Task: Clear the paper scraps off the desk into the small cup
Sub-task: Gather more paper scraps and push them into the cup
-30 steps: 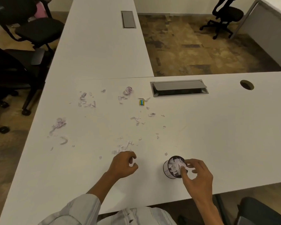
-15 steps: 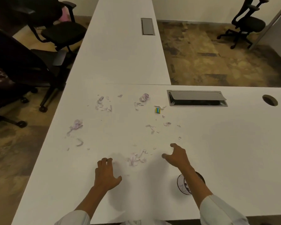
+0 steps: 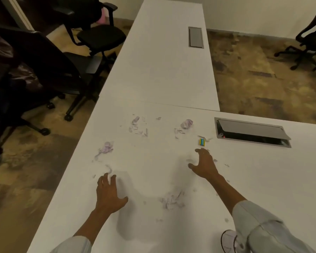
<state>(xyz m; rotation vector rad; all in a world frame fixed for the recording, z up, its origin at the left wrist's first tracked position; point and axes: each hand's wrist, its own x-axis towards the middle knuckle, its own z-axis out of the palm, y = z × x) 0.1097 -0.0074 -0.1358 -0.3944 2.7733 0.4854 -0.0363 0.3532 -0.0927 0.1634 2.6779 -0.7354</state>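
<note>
Both hands are out over the white desk (image 3: 171,73), neither holding anything. My left hand (image 3: 109,195) is palm down near the left edge, fingers spread and slightly bent, tips just short of a thin curled scrap (image 3: 109,168). My right hand (image 3: 204,166) is reaching further out, fingers splayed wide, thumb out to the left, with a few tiny bits of paper just beside it.

Paper scraps are scattered across the desk: a loose pile (image 3: 172,199) between my forearms, a crumpled lilac wad (image 3: 106,149) beyond the left hand, a torn cluster (image 3: 138,126) further back, and another crumpled ball (image 3: 186,123) to its right.

The small cup (image 3: 228,241) is at the near edge, bottom right, mostly hidden behind my right sleeve (image 3: 263,227); I can only see part of its rim and some white inside.

Other stuff: a small yellow-and-blue block (image 3: 201,142) just past the right fingertips. An open cable hatch (image 3: 252,132) is to its right, and a closed one (image 3: 196,37) sits on the far desk section. Black office chairs (image 3: 98,36) stand on the left, one more (image 3: 310,37) at far right.
</note>
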